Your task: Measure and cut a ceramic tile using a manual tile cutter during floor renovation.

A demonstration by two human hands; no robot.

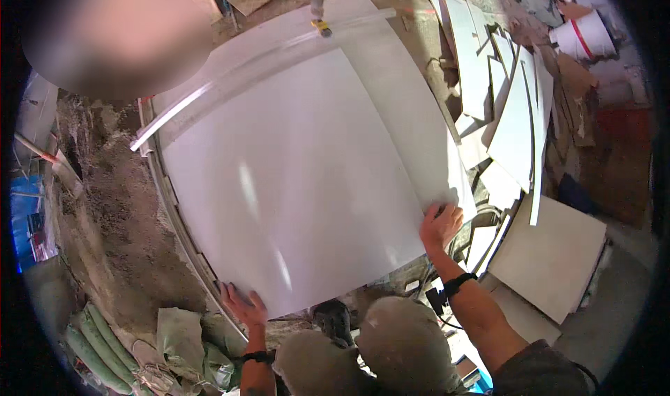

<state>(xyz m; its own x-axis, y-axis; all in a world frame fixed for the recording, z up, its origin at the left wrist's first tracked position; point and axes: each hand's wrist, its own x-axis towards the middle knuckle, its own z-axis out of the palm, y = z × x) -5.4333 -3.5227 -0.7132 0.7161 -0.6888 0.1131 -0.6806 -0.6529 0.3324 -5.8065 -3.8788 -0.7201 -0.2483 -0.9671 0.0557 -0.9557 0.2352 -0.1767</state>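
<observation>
A large, smooth white tile point(279, 180) lies in front of me on top of another pale tile point(398, 82), which sticks out beyond it at the far and right sides. At the near left corner, my left hand point(244, 307) holds the upper tile's edge, fingers on the left side and thumb on the near side. My right hand point(442, 225) is closed at the near right corner, its fingers bent. A dark patch shows between its thumb and fingers; whether that is shadow or an object I cannot make out. Both hands touch the upper tile.
A long metal rail point(202, 101) crosses the far side, with a small yellow and black tool point(321, 27) by it. White offcuts point(513, 127) are heaped at right, near a square beige tile point(551, 256) and a white bucket point(585, 36). Green sacks point(105, 344) lie at lower left.
</observation>
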